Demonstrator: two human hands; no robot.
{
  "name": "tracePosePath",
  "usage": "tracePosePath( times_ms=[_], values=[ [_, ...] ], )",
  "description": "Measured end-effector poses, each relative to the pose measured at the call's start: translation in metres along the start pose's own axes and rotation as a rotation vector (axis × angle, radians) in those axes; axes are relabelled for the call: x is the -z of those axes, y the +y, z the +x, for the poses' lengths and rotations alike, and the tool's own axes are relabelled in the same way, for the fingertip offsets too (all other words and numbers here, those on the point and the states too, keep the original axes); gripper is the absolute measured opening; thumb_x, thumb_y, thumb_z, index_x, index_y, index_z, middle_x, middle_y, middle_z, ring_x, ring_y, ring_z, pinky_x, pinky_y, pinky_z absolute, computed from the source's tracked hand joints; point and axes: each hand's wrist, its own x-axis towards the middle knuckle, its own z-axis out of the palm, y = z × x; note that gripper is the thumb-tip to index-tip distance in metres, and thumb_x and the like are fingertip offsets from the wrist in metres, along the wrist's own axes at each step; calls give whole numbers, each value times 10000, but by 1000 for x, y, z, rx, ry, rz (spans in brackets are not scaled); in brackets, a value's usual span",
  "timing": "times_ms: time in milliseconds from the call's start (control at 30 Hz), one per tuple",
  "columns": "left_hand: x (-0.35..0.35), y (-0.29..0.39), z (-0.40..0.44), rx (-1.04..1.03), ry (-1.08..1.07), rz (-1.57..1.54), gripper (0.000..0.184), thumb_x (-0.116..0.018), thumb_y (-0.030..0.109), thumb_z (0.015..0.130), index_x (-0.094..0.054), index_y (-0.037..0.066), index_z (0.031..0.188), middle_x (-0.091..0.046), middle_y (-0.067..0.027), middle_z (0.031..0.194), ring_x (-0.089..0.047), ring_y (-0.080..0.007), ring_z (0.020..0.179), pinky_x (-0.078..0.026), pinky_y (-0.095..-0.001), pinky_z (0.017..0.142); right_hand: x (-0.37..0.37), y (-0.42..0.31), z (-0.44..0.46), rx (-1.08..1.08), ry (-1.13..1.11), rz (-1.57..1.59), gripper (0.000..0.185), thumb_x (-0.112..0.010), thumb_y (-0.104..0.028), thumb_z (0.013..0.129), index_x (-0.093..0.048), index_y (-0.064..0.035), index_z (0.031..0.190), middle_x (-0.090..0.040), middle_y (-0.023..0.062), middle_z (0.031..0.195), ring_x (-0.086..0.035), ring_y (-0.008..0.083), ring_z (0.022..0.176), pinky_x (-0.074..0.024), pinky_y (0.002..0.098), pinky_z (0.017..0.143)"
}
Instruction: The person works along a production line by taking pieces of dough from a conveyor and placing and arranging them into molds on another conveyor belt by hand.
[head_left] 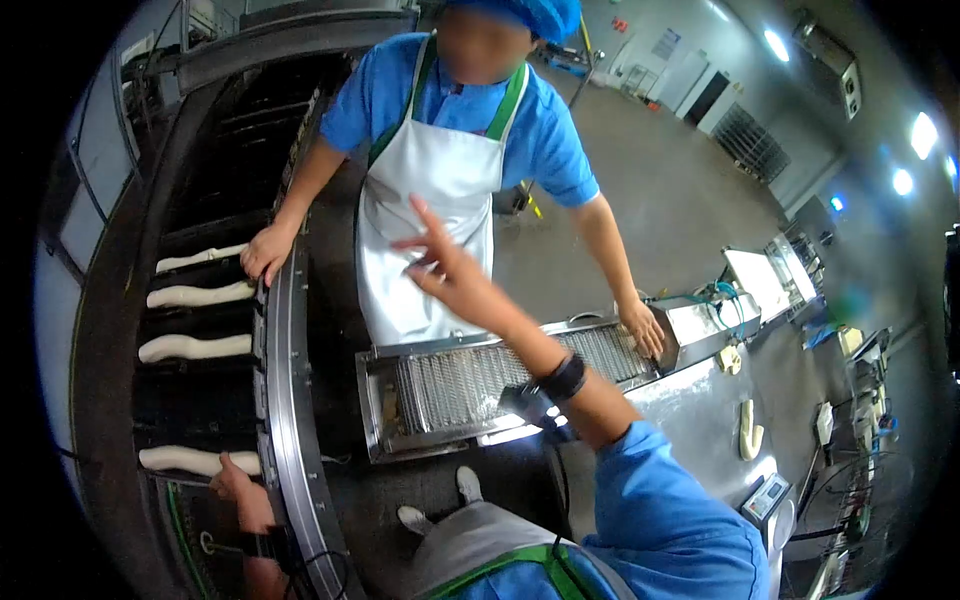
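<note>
**While the left hand touches a pale strip, the right hand is raised and free**

At the near left of the scene, the left hand has its fingers against the right end of a long, pale, dough-like strip; whether the grip is closed on it or only rests there, I cannot tell. The right hand, slightly blurred, is released and holds nothing, its index finger extended and other fingers partly bent, in front of a co-worker's white apron.

The strip lies crosswise on a dark, slotted conveyor, bordered on the right by a shiny metal rail. Farther along are three similar pale strips, roughly parallel and apart. One co-worker's hand is at the conveyor's edge, by the right end of the farthest strip.

Right of the rail, between the two people, is a metal-framed mesh belt; the co-worker's other hand rests at its far right end. To the right stands a stainless-steel bench, carrying a bent pale piece, with a small scale with a digital display at its near right.
</note>
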Motion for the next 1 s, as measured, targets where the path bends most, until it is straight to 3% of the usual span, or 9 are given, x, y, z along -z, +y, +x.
tracePosePath(
  times_ms=[33,133,300,367,400,500,533,700,1000],
  values=[
    [-4,1,6,12,87,199,468,-457,431,732,-441,-33,786,-468,-115,670,-425,-170,568,-359,-304,501,13,-14,-7,54,90,-11,644,-471,-44,707,-112,-180,1224,-529,142,903,-541,227,667,-430,279,619],
    [-12,21,-8,52,231,410,529,-517,431,682,-378,-45,864,-445,-146,781,-445,-226,665,-392,-320,559,8,52,-38,-107,-400,-131,687,-537,-47,680,-128,-169,1218,-538,143,890,-544,246,724,-425,343,670],
    [-13,15,4,-68,400,392,613,-608,340,636,-306,-68,979,-407,-211,975,-456,-335,868,-423,-386,709,42,147,-154,-597,-173,80,555,-501,-85,738,-194,-89,1200,-476,136,989,-519,195,810,-452,289,643],
    [3,48,-10,-98,166,265,590,-596,335,639,-331,-78,966,-413,-212,976,-446,-343,880,-408,-392,730,73,264,-235,-770,-154,443,429,-370,-239,811,-233,-93,1191,-462,127,1022,-511,206,850,-444,301,673],
    [-1,54,0,-20,227,341,608,-590,362,626,-347,-84,960,-407,-224,988,-435,-341,904,-397,-394,743,93,189,-252,-580,10,515,425,-302,-327,818,-295,-76,1161,-455,123,1037,-479,205,911,-398,308,756],
    [-14,61,1,168,391,472,641,-576,413,602,-385,-94,943,-401,-245,1005,-418,-335,941,-378,-397,762,143,174,-278,-727,272,329,425,-399,-346,766,-397,-62,1083,-494,104,987,-500,194,834,-399,298,742],
    [-10,63,5,119,369,471,629,-576,409,605,-391,-92,938,-407,-242,998,-424,-332,930,-382,-395,755,154,247,-270,-1016,-203,-91,405,-473,-279,735,-412,-40,1056,-523,116,915,-533,199,723,-459,297,590],
    [-4,60,14,62,334,459,575,-574,390,617,-423,-81,910,-437,-228,964,-454,-315,874,-397,-386,720,168,288,-317,-1008,-135,-428,313,-491,-224,693,-495,-7,919,-540,138,761,-547,213,599,-482,307,452],
    [3,60,16,36,332,479,480,-571,356,638,-481,-61,860,-492,-201,903,-507,-286,772,-425,-370,657,188,265,-342,-1328,435,-242,251,-555,-241,613,-569,3,671,-553,114,602,-545,254,550,-456,329,463]
  ],
)
